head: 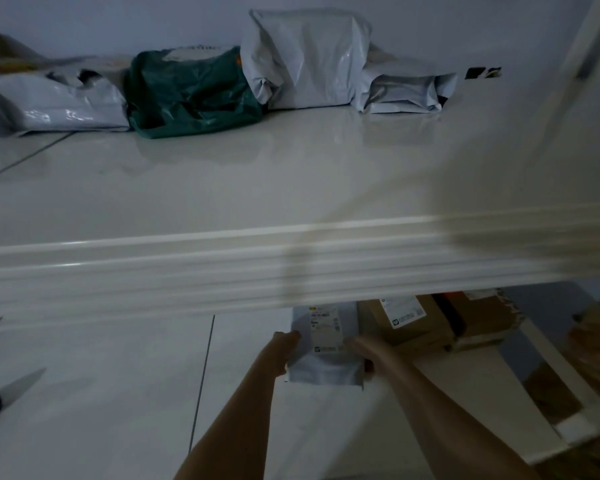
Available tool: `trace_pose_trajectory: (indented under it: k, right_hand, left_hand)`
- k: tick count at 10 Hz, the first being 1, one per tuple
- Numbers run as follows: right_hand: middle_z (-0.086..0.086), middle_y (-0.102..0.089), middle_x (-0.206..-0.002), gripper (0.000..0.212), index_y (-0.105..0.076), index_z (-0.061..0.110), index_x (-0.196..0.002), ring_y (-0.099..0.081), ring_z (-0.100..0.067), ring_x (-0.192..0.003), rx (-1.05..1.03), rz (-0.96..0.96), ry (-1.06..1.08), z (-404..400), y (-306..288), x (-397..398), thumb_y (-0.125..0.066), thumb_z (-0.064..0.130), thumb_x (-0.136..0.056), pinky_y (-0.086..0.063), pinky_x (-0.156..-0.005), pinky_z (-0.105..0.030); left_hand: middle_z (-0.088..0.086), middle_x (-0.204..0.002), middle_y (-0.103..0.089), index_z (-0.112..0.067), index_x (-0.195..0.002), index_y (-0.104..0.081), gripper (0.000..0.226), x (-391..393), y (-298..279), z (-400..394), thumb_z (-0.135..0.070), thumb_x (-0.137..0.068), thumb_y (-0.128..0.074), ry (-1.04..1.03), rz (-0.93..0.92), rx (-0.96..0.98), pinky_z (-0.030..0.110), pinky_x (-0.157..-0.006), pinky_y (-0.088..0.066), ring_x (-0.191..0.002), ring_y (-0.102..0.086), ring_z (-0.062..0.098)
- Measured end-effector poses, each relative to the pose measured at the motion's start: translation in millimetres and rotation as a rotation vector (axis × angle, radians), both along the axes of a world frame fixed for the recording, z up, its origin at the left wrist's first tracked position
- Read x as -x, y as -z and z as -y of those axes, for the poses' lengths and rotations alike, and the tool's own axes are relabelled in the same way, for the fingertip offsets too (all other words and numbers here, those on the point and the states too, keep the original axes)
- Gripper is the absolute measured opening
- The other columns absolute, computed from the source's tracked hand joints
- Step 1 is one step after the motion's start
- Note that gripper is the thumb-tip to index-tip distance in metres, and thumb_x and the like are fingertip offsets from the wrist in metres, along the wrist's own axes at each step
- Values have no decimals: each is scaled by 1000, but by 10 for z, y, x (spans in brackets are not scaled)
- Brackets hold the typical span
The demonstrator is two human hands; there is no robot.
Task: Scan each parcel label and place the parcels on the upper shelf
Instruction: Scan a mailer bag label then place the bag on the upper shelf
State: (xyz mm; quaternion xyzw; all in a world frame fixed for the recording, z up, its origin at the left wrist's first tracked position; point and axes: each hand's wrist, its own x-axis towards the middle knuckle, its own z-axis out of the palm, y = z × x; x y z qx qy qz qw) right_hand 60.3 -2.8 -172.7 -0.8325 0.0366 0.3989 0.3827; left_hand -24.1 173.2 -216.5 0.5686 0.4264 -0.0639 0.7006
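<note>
Below the front edge of the glossy white upper shelf (222,188), a flat grey plastic mailer parcel (326,368) with a white printed label (324,329) lies between both hands. The left hand (286,341) grips its left edge; the right hand (361,346) lies on its right side, though its grip is too blurred to tell. Just right sit brown cardboard boxes (426,323). At the shelf's far side rest grey mailer bags (309,60) and a dark green plastic bag (194,91).
</note>
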Motion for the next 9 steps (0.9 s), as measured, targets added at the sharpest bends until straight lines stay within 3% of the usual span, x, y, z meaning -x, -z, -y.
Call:
trace_pose_trajectory:
  k: [1, 2, 3, 5, 6, 7, 9]
  right_hand:
    - [-5, -59, -96, 47, -57, 3, -131, -65, -30, -108, -95, -43, 75, -23, 272, -116, -65, 29, -92, -56, -88, -38]
    - [-8, -63, -108, 60, -55, 0, -122, -64, -34, -108, -210, -86, 144, -35, 417, -159, -76, 39, -81, -58, -86, -44]
    - [-14, -71, -107, 48, -65, 0, -119, -68, -33, -99, -336, -163, 128, -36, 349, -72, -77, 34, -87, -60, -82, -43]
    - [-17, -76, -108, 39, -67, 6, -119, -73, -34, -100, -549, -327, -39, -72, 183, 176, -77, 26, -87, -61, -77, -42]
    - [-17, -73, -115, 36, -64, 10, -125, -72, -33, -105, -655, -364, -85, -142, 105, 362, -71, 15, -90, -60, -79, -40]
    - [-19, -72, -117, 47, -59, 6, -131, -71, -35, -105, -710, -369, -115, -294, 76, 535, -71, 7, -85, -59, -80, -40]
    - [-17, -75, -110, 41, -59, 9, -125, -75, -32, -95, -758, -290, -181, -708, -174, 1033, -66, -5, -87, -62, -69, -37]
  left_hand:
    - [23, -122, -56, 6, -131, -37, 55, 99, -8, -49, -20, -90, -62, -9, -20, -61, 44, -71, -58, -98, -62, 34]
    - [28, -117, -61, 16, -119, -51, 40, 275, -135, -61, -7, -90, -66, 34, -6, 7, 49, -83, -55, -95, -64, 38]
    - [30, -123, -60, 17, -120, -54, 42, 488, -211, -163, -1, -86, -68, 83, 44, 99, 54, -95, -50, -113, -59, 43]
    - [18, -122, -66, -5, -126, -56, 41, 904, -343, -279, -4, -86, -68, 127, 83, 129, 43, -88, -56, -113, -63, 33]
    - [17, -122, -65, -11, -127, -56, 42, 1152, -374, -357, -2, -87, -66, 99, 119, 129, 46, -90, -55, -113, -62, 34]
    - [17, -123, -65, -14, -128, -56, 39, 1408, -485, -436, -3, -90, -64, 82, 117, 88, 48, -92, -54, -113, -62, 35]
    - [15, -123, -64, -11, -124, -60, 32, 1962, -684, -672, -11, -92, -61, 39, 111, -5, 49, -95, -53, -113, -61, 36]
